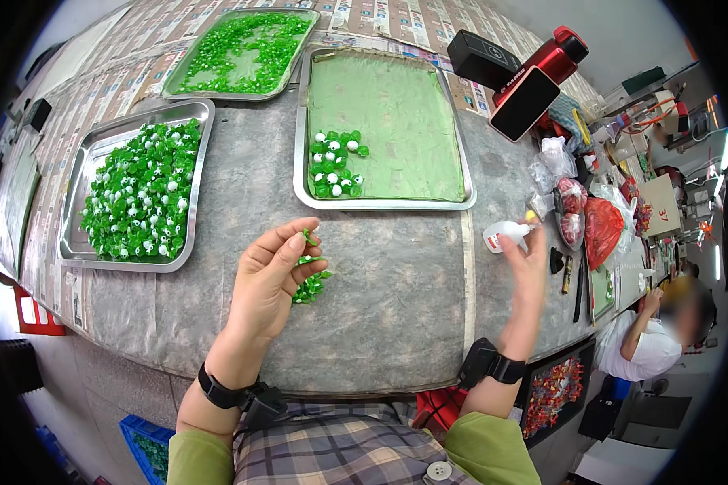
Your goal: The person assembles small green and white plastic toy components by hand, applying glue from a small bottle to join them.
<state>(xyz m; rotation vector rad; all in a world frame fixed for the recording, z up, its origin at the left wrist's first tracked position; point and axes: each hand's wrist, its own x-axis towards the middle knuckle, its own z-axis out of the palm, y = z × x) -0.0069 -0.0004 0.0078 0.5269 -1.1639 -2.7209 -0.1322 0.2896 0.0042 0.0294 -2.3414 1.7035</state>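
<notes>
My left hand is raised over the table, its fingertips pinching a small green plastic piece. Another green piece sits between its lower fingers. Just beyond those fingers, partly hidden by them, lies a small pile of green pieces. My right hand is closed round a small white squeeze bottle, tilted on its side. Ahead of both hands is a metal tray with a green lining. Green pieces with white balls, dotted like eyes, stand grouped at its near left corner.
At left, a metal tray holds a heap of green-and-white pieces. Behind it stands another tray of green pieces. At far right are a phone, a red bottle, a black box and bags. A person sits beyond.
</notes>
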